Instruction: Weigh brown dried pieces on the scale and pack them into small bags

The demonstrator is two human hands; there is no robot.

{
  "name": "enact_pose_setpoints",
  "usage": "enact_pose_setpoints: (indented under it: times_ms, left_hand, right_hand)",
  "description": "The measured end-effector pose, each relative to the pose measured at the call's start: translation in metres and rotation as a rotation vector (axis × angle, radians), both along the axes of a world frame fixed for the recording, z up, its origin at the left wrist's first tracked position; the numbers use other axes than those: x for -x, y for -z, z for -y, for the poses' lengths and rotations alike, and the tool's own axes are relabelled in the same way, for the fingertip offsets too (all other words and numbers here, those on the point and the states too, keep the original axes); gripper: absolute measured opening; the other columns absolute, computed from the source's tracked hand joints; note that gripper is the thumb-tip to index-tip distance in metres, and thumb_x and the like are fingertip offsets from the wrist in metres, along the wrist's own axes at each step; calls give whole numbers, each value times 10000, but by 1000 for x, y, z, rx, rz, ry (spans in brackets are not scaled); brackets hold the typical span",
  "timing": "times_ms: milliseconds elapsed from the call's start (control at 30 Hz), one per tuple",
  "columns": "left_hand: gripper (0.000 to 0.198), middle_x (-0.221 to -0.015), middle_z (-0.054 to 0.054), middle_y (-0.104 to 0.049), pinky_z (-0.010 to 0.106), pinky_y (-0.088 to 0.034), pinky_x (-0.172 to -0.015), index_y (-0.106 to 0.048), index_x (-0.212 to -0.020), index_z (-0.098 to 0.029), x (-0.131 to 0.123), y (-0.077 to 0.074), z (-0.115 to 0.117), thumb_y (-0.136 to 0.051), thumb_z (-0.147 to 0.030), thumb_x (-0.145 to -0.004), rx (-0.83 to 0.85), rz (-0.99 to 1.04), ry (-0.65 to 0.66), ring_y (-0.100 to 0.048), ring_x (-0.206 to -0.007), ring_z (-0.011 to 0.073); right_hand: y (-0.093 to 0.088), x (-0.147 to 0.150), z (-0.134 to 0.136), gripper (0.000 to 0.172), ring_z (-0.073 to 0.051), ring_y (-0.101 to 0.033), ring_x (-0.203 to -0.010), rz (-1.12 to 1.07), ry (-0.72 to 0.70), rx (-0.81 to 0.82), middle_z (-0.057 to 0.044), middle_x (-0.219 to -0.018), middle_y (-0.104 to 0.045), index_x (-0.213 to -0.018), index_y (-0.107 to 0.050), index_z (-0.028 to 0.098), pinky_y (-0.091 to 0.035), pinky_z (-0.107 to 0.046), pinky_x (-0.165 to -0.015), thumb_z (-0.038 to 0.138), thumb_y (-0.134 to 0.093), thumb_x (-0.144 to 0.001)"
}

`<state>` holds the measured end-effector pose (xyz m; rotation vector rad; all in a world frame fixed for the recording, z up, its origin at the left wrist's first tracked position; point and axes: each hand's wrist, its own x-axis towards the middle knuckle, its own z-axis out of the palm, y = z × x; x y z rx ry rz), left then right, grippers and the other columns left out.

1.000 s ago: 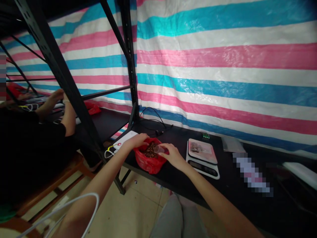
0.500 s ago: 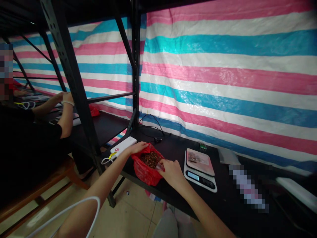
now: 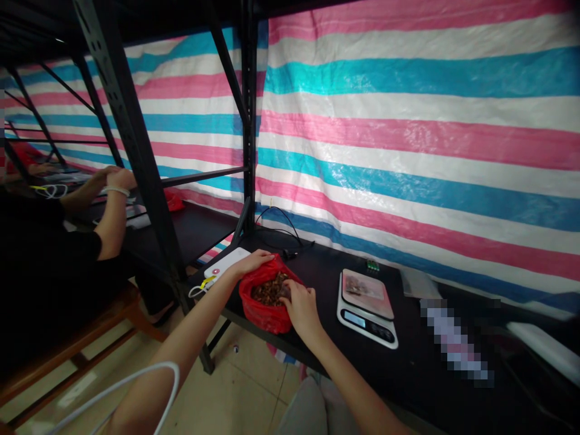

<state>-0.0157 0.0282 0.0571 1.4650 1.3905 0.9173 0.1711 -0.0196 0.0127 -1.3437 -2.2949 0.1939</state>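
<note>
A red plastic bag stands open at the table's front edge, with many small brown pieces inside. My left hand is closed on the bag's back left rim. My right hand reaches in over the right side of the bag, its fingers pinched together at the brown pieces; what they hold is too small to name. Right of the bag lies a white scale with a lit display. On its plate rests a clear bag with small contents.
A white power bank with a cable is left of the bag. Behind are a black cable and green batteries. Clear bags lie right of the scale. Another person's hands show beyond the black rack post.
My right hand has moved left and up, further over the brown pieces. The bag's mouth has shifted slightly and opened wider. The other person's arms have moved a little.
</note>
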Motion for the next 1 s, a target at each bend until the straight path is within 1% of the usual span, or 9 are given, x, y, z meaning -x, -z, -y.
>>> enact_pose_setpoints:
  times_ms: [133,233,333,400,500,700,867,933,1000]
  left_hand:
    - [368,-817,47,-662,258,-436,-685,-649,-820,-119,5,-1,0,-501,-448,-752,-9,-47,-11,-576,-747,171]
    - [321,-753,52,-664,275,-422,-711,-649,-720,-121,12,4,0,-505,-407,-738,-45,-229,-10,-576,-758,196]
    - [261,-672,55,-656,294,-407,-734,-615,-596,-138,17,11,-1,-515,-348,-714,-41,-351,-71,-575,-745,214]
    - [270,-642,64,-648,307,-407,-723,-588,-561,-139,17,16,-4,-488,-330,-724,-31,-353,-117,-574,-724,220]
    - [316,-608,66,-631,305,-421,-670,-570,-566,-129,12,20,-10,-429,-335,-759,-34,-311,-134,-576,-687,212]
    - [376,-608,51,-619,260,-437,-594,-576,-643,-108,-6,16,-18,-356,-366,-807,-68,-206,-117,-570,-625,166]
    - [373,-702,67,-646,271,-447,-654,-610,-710,-97,-6,9,-20,-371,-367,-807,-109,-257,-124,-585,-696,181]
    - [339,-741,75,-656,285,-441,-710,-625,-707,-105,-1,4,-21,-413,-355,-792,-129,-304,-131,-588,-758,203]
    - [303,-804,84,-668,298,-426,-768,-642,-720,-121,4,-3,-21,-450,-346,-784,-156,-394,-121,-587,-823,222]
  right_hand:
    - [-11,-2,3,252,-251,-547,-969,144,1,-44,-90,-962,-646,-1013,-548,200,-312,-371,-787,149,-568,-767]
    - [-13,-2,3,243,-254,-552,-949,195,-21,-50,-102,-954,-647,-1004,-557,182,-322,-369,-782,118,-541,-770]
    - [-10,1,2,256,-239,-563,-943,158,-63,-44,-95,-961,-644,-1007,-556,180,-347,-352,-790,96,-533,-766]
    - [-8,3,0,278,-230,-570,-949,110,-89,-17,-91,-971,-640,-1006,-556,182,-367,-340,-796,86,-559,-745]
    - [-6,4,-3,307,-223,-580,-959,19,-102,30,-90,-993,-634,-996,-559,176,-391,-335,-820,65,-587,-711]
    - [12,1,-13,308,-212,-606,-910,-250,-130,106,-54,-955,-650,-939,-566,188,-440,-337,-826,45,-596,-668]
    - [29,0,-19,284,-192,-636,-782,-492,-95,184,-47,-943,-659,-955,-560,200,-496,-344,-742,106,-579,-688]
    - [31,0,-20,280,-182,-638,-714,-575,-101,235,-52,-946,-662,-969,-556,196,-512,-338,-698,140,-583,-696]
    - [30,1,-20,296,-175,-640,-713,-641,-123,263,-57,-974,-661,-996,-549,196,-520,-331,-691,158,-581,-704]
